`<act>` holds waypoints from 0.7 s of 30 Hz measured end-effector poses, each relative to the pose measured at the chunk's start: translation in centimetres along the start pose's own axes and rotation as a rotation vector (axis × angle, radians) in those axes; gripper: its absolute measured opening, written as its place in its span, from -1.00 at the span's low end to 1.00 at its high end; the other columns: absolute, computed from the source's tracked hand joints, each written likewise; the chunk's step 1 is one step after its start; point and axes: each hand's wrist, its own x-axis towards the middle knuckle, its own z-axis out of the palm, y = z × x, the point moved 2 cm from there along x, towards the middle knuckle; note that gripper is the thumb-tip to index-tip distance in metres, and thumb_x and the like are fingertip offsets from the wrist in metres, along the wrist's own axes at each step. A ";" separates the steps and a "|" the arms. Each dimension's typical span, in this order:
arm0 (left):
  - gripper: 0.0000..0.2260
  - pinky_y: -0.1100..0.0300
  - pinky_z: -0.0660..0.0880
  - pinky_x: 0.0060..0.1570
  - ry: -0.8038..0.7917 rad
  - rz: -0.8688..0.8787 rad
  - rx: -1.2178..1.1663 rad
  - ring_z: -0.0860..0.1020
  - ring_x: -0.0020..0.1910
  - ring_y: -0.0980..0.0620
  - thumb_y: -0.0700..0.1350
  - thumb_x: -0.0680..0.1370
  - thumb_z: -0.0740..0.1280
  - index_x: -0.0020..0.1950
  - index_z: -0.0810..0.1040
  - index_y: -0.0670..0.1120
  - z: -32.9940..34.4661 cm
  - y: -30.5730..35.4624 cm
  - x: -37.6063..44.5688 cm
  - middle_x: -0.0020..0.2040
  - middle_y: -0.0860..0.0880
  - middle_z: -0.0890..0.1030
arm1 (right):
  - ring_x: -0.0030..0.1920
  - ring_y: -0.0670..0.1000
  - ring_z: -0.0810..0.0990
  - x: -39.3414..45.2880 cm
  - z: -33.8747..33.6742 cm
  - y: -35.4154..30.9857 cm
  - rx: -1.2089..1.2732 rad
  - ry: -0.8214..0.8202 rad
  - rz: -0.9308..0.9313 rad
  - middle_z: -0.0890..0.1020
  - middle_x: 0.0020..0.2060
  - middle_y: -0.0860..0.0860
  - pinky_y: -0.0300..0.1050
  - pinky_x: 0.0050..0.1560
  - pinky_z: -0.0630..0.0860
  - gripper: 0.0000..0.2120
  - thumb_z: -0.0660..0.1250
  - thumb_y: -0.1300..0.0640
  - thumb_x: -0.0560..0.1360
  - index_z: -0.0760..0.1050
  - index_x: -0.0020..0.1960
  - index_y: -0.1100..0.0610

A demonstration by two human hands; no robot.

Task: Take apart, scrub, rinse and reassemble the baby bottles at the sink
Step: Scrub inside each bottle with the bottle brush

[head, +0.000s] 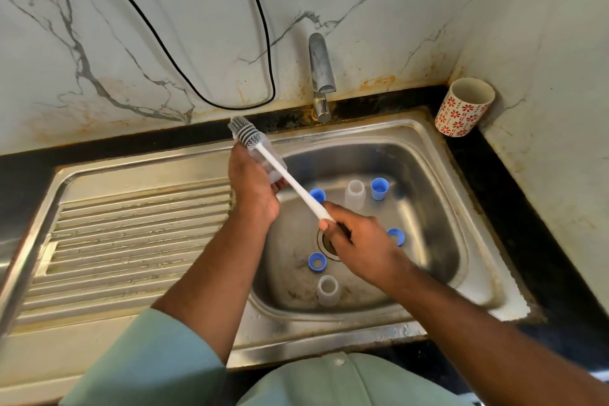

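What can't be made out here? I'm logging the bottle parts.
Head view only:
- Clear bottle: mostly covered by the left hand.
- Drain: largely behind the right hand.
- Brush handle end: inside that hand.
- Teats: none identifiable.

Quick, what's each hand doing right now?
Left hand: grips a clear bottle.
Right hand: fingers curled round the bottle brush handle.
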 end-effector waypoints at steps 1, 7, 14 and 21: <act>-0.62 0.19 0.43 -0.40 0.025 -0.014 -0.003 0.52 -0.32 0.01 0.20 0.61 0.17 -0.06 0.59 -0.07 0.1 0.0 0.0 -0.29 -0.01 0.57 | -0.42 -0.09 0.46 0.3 -0.1 0.2 -0.013 0.010 0.001 0.52 -0.37 0.01 -0.14 -0.35 0.47 -0.82 0.15 -0.09 0.62 0.45 0.15 -0.13; -0.54 0.18 0.46 -0.34 0.008 -0.130 0.205 0.55 -0.23 0.00 0.33 0.54 0.23 0.12 0.56 -0.04 -1.2 0.7 0.5 -0.07 -0.08 0.61 | -0.42 -0.05 0.50 -0.2 -2.9 2.5 -0.309 0.003 0.105 0.48 -0.46 -0.06 -0.06 -0.36 0.49 -0.67 0.10 -0.23 0.59 0.42 -0.11 0.00; -0.51 0.20 0.38 -0.37 -0.146 -0.243 0.248 0.52 -0.31 0.01 0.33 0.54 0.22 0.12 0.55 -0.08 -2.5 0.3 0.5 -0.10 -0.12 0.63 | -0.39 -0.03 0.49 -0.3 -4.9 4.3 -0.618 -0.082 -0.003 0.46 -0.40 -0.06 -0.13 -0.37 0.37 -0.50 -0.26 -0.37 0.44 0.25 -0.12 -0.03; -0.44 0.25 0.44 -0.46 -0.325 -0.428 0.362 0.57 -0.29 -0.02 0.29 0.52 0.27 0.26 0.54 -0.15 -4.1 0.2 1.2 -0.08 -0.14 0.61 | -0.43 -0.06 0.46 1.3 -6.8 4.9 -0.607 -0.129 -0.048 0.48 -0.39 -0.03 -0.21 -0.42 0.30 -0.56 -0.12 -0.29 0.53 0.33 -0.13 0.01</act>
